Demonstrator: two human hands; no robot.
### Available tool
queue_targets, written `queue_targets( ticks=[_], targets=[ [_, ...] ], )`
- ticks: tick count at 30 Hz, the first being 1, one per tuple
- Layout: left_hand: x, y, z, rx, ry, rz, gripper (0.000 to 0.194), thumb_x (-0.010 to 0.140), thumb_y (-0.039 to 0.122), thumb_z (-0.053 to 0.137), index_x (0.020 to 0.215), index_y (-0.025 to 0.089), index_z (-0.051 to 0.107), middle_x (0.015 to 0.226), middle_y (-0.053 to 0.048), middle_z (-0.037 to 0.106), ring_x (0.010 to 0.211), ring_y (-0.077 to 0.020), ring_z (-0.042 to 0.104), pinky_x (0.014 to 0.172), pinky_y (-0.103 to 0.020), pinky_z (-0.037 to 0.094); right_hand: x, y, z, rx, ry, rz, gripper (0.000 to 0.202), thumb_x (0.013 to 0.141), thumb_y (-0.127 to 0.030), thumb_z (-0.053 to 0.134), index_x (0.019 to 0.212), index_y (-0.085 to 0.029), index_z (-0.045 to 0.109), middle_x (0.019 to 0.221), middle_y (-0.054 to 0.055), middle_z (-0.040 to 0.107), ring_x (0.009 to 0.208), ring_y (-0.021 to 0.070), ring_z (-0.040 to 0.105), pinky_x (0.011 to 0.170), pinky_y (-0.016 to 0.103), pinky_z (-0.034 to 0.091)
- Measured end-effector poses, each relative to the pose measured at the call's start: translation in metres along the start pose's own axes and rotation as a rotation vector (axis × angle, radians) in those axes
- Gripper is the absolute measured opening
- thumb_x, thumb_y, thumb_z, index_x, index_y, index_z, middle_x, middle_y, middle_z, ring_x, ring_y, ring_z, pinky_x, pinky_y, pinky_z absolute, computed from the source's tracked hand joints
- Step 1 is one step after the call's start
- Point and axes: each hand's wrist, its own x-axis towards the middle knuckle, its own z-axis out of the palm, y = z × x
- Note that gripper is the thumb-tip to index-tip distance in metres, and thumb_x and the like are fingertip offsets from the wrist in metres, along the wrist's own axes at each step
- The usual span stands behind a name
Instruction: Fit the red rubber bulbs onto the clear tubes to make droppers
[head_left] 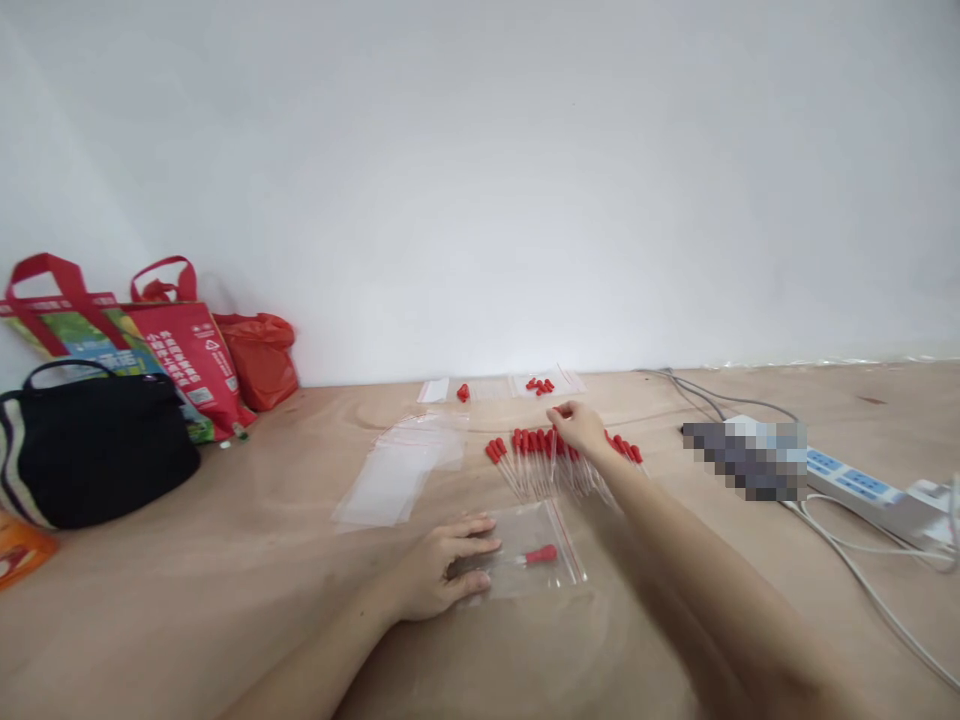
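My left hand [450,567] lies with fingers spread on the left part of a clear zip bag [517,520]. Inside that bag is a dropper with a red bulb [541,554], its bulb toward the red-striped opening on the right. My right hand [577,425] is closed in a pinch over a row of red-bulbed droppers [532,441], holding one dropper [553,452] by its red top, the glass tube hanging down. Left of the row lies a fanned stack of clear zip bags [390,480].
Near the wall lie two small bags with loose red bulbs [463,392] [540,386]. A black bag [97,445], a red shopping bag [195,360] and a red plastic bag [259,360] stand left. A power strip [855,485] and cables are right.
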Motion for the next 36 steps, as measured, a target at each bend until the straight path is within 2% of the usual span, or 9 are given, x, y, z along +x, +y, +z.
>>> queue_targets(
  ticks=[5, 6, 8, 13, 20, 23, 27, 32, 36],
  targets=[
    [0.000, -0.001, 0.000, 0.012, -0.005, 0.005, 0.039, 0.079, 0.041, 0.049, 0.116, 0.029, 0.051, 0.129, -0.004, 0.044, 0.121, -0.0228, 0.035, 0.100, -0.044, 0.027, -0.029, 0.024, -0.041, 0.264, 0.110, 0.040, 0.042, 0.081, -0.052, 0.029, 0.088, -0.015, 0.048, 0.070, 0.004, 0.060, 0.058, 0.0136, 0.056, 0.055, 0.026, 0.044],
    [0.000, -0.002, 0.000, 0.012, -0.003, 0.010, 0.039, 0.079, 0.042, 0.048, 0.116, 0.029, 0.050, 0.129, -0.004, 0.044, 0.121, -0.0226, 0.035, 0.101, -0.044, 0.027, -0.039, 0.030, -0.046, 0.427, 0.150, 0.064, 0.040, 0.078, -0.054, 0.035, 0.085, -0.017, 0.047, 0.065, 0.002, 0.059, 0.055, 0.0133, 0.055, 0.053, 0.026, 0.044],
    [0.000, -0.002, 0.000, 0.013, 0.003, 0.012, 0.039, 0.079, 0.042, 0.048, 0.116, 0.029, 0.050, 0.129, -0.004, 0.044, 0.121, -0.0226, 0.035, 0.100, -0.044, 0.027, -0.061, 0.042, -0.051, 0.638, 0.140, 0.119, 0.038, 0.071, -0.056, 0.048, 0.077, -0.019, 0.045, 0.058, -0.002, 0.056, 0.049, 0.0122, 0.053, 0.049, 0.025, 0.043],
    [0.001, -0.002, 0.001, 0.018, 0.019, 0.008, 0.043, 0.079, 0.043, 0.049, 0.118, 0.027, 0.048, 0.129, -0.005, 0.044, 0.121, -0.0229, 0.036, 0.100, -0.044, 0.029, -0.102, 0.052, -0.036, 0.826, 0.123, 0.242, 0.037, 0.067, -0.056, 0.053, 0.074, -0.021, 0.043, 0.061, -0.003, 0.055, 0.046, 0.0098, 0.051, 0.045, 0.023, 0.043],
    [0.000, 0.001, 0.001, 0.026, 0.021, 0.007, 0.047, 0.079, 0.042, 0.049, 0.123, 0.026, 0.043, 0.129, -0.005, 0.043, 0.121, -0.0226, 0.036, 0.100, -0.043, 0.029, -0.120, 0.028, -0.026, 0.990, -0.016, 0.330, 0.037, 0.065, -0.052, 0.059, 0.079, -0.022, 0.042, 0.065, -0.002, 0.058, 0.053, 0.0119, 0.056, 0.050, 0.024, 0.045],
    [0.000, 0.003, 0.000, 0.028, 0.038, -0.018, 0.052, 0.078, 0.043, 0.050, 0.125, 0.025, 0.040, 0.130, -0.005, 0.042, 0.121, -0.0231, 0.036, 0.100, -0.042, 0.029, -0.129, 0.019, -0.025, 1.063, -0.151, 0.336, 0.040, 0.063, -0.049, 0.063, 0.080, -0.022, 0.040, 0.066, -0.003, 0.060, 0.058, 0.0128, 0.058, 0.057, 0.026, 0.046],
    [0.001, 0.004, 0.000, 0.039, 0.035, -0.039, 0.054, 0.078, 0.043, 0.050, 0.127, 0.024, 0.037, 0.132, -0.006, 0.040, 0.121, -0.0236, 0.035, 0.100, -0.042, 0.028, -0.135, 0.019, -0.022, 0.873, -0.349, 0.204, 0.033, 0.062, -0.045, 0.065, 0.073, -0.019, 0.049, 0.062, -0.002, 0.058, 0.056, 0.0110, 0.054, 0.056, 0.024, 0.043],
    [0.001, 0.005, -0.001, 0.063, 0.029, -0.033, 0.053, 0.079, 0.043, 0.048, 0.127, 0.024, 0.037, 0.132, -0.006, 0.039, 0.121, -0.0225, 0.035, 0.100, -0.042, 0.028, -0.132, 0.025, -0.016, 0.459, -0.356, -0.055, 0.026, 0.064, -0.043, 0.063, 0.070, -0.017, 0.062, 0.067, 0.001, 0.058, 0.057, 0.0118, 0.049, 0.054, 0.024, 0.039],
    [0.001, 0.004, 0.000, 0.072, 0.031, -0.024, 0.054, 0.078, 0.042, 0.049, 0.127, 0.022, 0.038, 0.131, -0.007, 0.041, 0.120, -0.0227, 0.036, 0.100, -0.042, 0.028, -0.134, 0.018, -0.020, 0.300, -0.438, -0.302, 0.023, 0.075, -0.037, 0.054, 0.067, -0.018, 0.065, 0.067, 0.002, 0.060, 0.067, 0.0142, 0.053, 0.066, 0.027, 0.040]
  ],
)
